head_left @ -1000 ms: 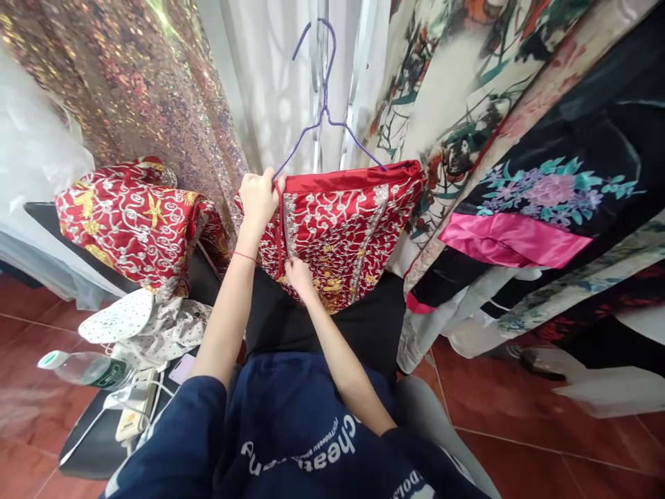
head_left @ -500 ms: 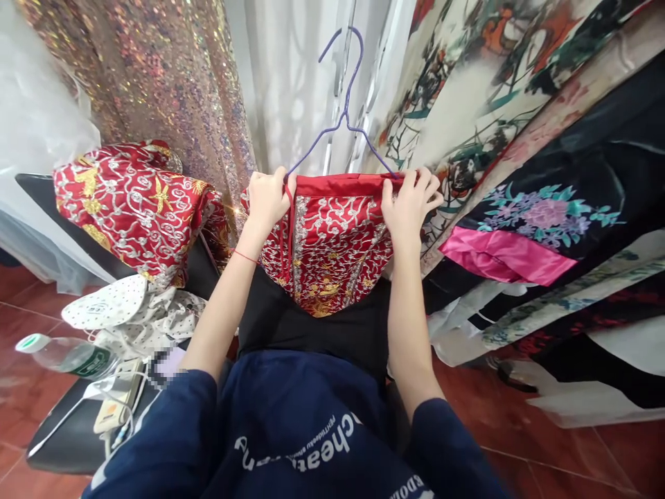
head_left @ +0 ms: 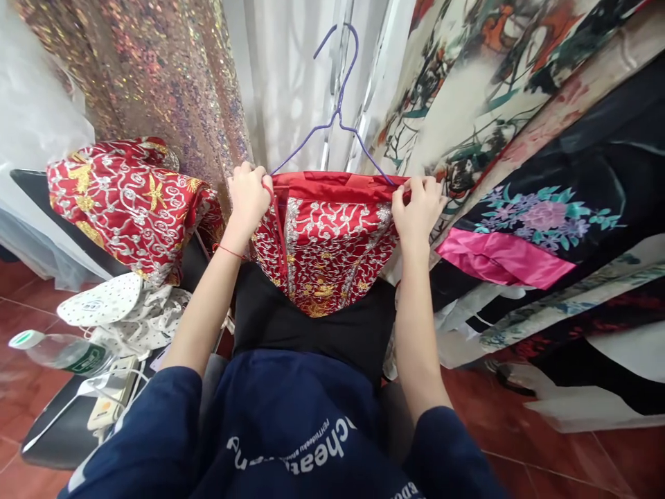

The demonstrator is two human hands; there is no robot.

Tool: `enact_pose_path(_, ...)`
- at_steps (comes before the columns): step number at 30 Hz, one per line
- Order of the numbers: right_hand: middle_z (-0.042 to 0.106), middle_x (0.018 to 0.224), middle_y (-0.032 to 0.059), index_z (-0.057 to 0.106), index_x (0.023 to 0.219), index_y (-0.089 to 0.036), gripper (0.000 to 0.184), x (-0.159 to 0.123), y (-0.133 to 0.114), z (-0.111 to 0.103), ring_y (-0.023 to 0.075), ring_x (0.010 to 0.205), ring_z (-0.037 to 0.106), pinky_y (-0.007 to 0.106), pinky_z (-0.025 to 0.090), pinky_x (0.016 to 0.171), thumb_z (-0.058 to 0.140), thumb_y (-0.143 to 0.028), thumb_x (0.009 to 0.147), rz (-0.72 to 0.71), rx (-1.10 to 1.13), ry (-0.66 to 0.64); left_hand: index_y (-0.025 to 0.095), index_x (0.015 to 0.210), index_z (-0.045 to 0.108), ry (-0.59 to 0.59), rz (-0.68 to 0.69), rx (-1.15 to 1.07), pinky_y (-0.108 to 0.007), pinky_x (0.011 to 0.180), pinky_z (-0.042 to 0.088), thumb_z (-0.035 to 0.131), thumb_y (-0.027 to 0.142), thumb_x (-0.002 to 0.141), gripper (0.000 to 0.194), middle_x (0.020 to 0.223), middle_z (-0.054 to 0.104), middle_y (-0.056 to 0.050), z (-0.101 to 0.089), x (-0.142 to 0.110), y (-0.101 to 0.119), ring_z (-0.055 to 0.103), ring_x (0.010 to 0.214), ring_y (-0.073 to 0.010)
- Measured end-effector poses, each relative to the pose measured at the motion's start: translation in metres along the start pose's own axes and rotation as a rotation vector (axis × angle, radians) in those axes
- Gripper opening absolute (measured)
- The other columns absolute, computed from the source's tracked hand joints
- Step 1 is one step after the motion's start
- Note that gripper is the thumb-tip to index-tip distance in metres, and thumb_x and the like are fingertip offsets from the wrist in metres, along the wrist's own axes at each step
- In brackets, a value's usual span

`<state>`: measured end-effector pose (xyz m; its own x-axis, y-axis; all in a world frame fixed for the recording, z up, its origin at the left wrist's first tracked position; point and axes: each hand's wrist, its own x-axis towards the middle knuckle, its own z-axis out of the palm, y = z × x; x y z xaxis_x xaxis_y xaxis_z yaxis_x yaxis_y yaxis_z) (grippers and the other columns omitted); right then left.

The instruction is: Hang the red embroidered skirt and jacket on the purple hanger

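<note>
A red embroidered garment [head_left: 332, 242] with silver and gold stitching hangs on a purple wire hanger [head_left: 337, 104] in front of me. My left hand [head_left: 248, 197] is closed on the garment's top left corner, where the hanger's arm ends. My right hand [head_left: 418, 208] pinches the garment's top right corner at the other end of the hanger. The garment's lower part drapes down over my black lap.
A second red embroidered piece [head_left: 129, 204] lies on a black table [head_left: 49, 433] at my left, beside a white dotted cloth [head_left: 125, 315], a water bottle [head_left: 57, 350] and a power strip [head_left: 111, 402]. Sequin fabric [head_left: 156, 76] and floral robes [head_left: 519, 173] hang around. The floor is red tile.
My right hand left the garment's lower middle and rose to grip its top right corner. My left hand slid slightly left along the top edge.
</note>
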<state>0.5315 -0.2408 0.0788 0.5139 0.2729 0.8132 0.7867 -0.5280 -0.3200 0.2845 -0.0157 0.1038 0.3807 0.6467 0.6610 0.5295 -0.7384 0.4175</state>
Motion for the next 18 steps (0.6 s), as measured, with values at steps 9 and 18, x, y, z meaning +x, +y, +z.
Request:
enact_pose_path(9,0.061,0.109,0.0146,0.065,0.093,-0.022,0.028,-0.004,0.011,-0.017,0.0313,0.108,0.056,0.051,0.042,0.096,0.041,-0.037,0.096,-0.102,0.113,-0.047,0.021,0.092,0.069,0.043,-0.007,-0.134,-0.036,0.097,0.044,0.046,0.011,0.081,0.027,0.096,0.071,-0.010,-0.020,0.003,-0.026,0.064,0.096,-0.0254)
enact_pose_path(18,0.064,0.108,0.0129,0.065,0.095,-0.022,0.026,-0.002,0.018,-0.025,0.0303,0.106,0.057,0.048,0.043,0.092,0.040,-0.024,0.088,-0.176,0.131,-0.102,0.022,0.073,0.055,0.048,-0.085,-0.376,-0.029,0.081,0.045,0.046,0.021,0.085,0.015,0.071,0.058,-0.003,-0.032,-0.013,-0.043,0.056,0.075,-0.0198)
